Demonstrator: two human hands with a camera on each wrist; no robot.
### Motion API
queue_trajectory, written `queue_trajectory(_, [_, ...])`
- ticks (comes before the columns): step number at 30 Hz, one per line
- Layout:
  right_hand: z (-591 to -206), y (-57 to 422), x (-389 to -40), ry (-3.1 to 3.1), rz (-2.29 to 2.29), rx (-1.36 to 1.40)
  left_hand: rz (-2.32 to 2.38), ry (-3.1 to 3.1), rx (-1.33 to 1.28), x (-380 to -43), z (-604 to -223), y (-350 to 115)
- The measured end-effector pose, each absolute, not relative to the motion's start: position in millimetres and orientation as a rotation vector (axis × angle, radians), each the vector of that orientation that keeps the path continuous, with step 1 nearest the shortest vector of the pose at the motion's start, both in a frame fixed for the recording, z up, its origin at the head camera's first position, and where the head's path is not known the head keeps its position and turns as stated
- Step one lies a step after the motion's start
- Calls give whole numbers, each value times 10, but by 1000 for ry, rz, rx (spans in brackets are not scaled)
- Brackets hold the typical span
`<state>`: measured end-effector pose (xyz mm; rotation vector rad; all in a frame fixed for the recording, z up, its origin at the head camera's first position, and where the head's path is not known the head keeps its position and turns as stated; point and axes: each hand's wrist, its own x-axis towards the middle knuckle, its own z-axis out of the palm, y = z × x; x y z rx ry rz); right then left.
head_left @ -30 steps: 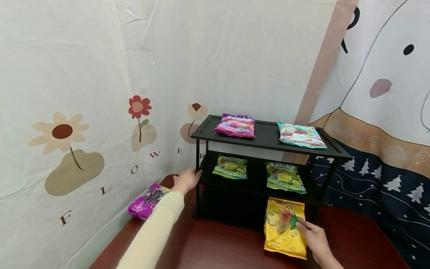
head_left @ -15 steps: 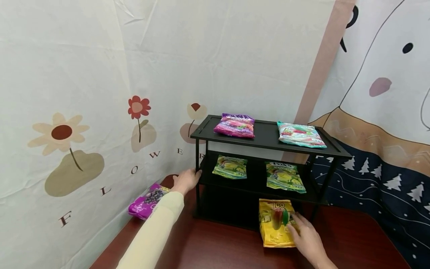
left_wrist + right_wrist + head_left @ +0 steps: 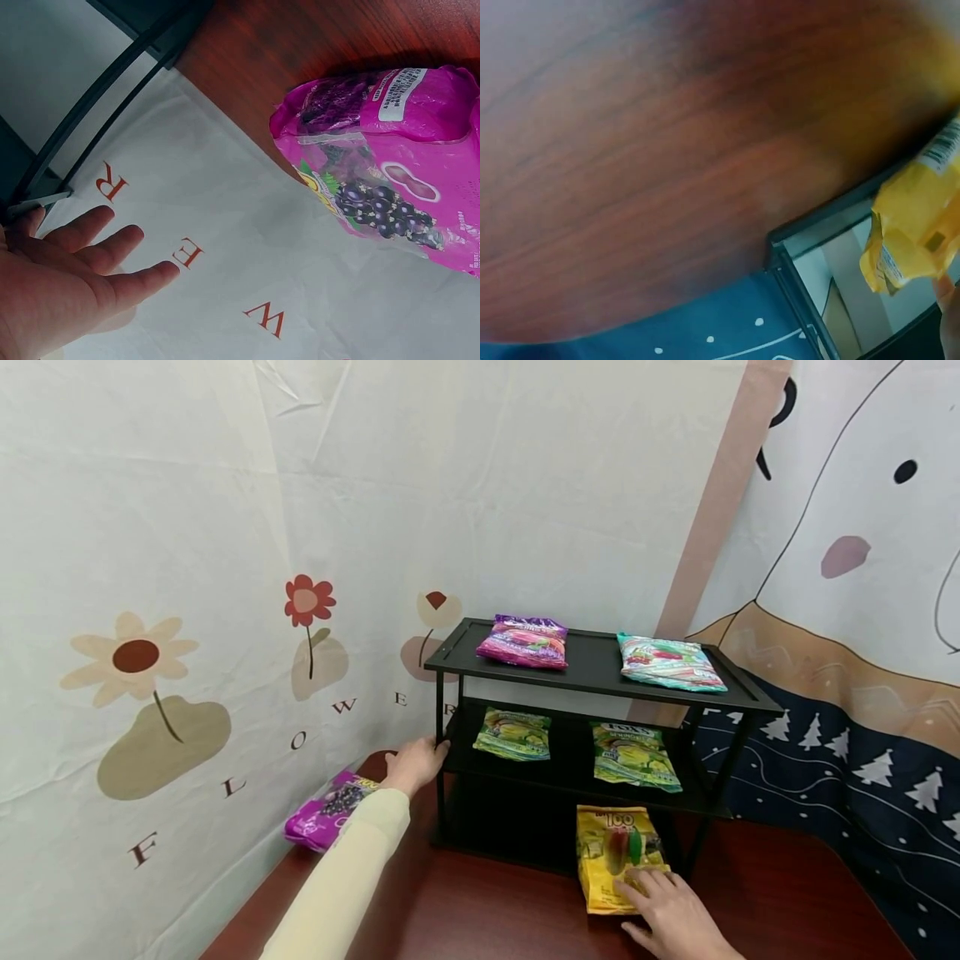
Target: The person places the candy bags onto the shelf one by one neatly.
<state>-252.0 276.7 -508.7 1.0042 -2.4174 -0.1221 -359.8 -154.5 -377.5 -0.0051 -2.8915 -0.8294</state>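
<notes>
In the head view, a yellow candy bag (image 3: 615, 847) with a mango picture lies tilted at the front right of the rack's bottom tier. My right hand (image 3: 667, 910) rests its fingers on the bag's lower right part, thumb apart near the table. Only a bit of that hand shows at the right wrist view's edge, beside the yellow bag (image 3: 915, 225). My left hand (image 3: 414, 764) holds the black rack (image 3: 592, 672) at its left front post; in the left wrist view several fingers of the left hand (image 3: 82, 277) spread away from the frame. A purple grape candy bag (image 3: 330, 814) lies left of it.
On the rack's top sit a purple-pink candy bag (image 3: 525, 642) and a teal one (image 3: 667, 662). Two green candy bags, the left (image 3: 513, 733) and the right (image 3: 636, 756), lie on the middle tier. Printed cloth (image 3: 360, 527) hangs behind the reddish-brown table (image 3: 487, 914).
My right hand has let go of its pinch on the yellow bag's right edge and shifted onto its lower part. The bag has moved left and back. My left hand stays at the post.
</notes>
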Motion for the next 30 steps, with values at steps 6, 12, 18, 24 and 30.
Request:
queue_trajectory(6, [-5132, 2737, -2507, -2425, -218, 978, -821, -2891, -1, -3595, -3771, -1541])
queue_trajectory(12, [-5129, 2662, -2540, -2380, -172, 875, -819, -2886, 2, -3608, -3777, -1539])
queue_trajectory(18, [-5130, 2583, -2603, -2422, -90, 766, -830, -2887, 5, -3612, -3778, -1531])
queue_trajectory(24, [-5101, 2560, -2632, -2464, -16, 749, -823, -2887, 3, -3603, -3778, -1537])
queue_trajectory(30, [-5102, 2623, -2586, -2323, -47, 894, -817, -2892, 0, -3580, -3772, -1533])
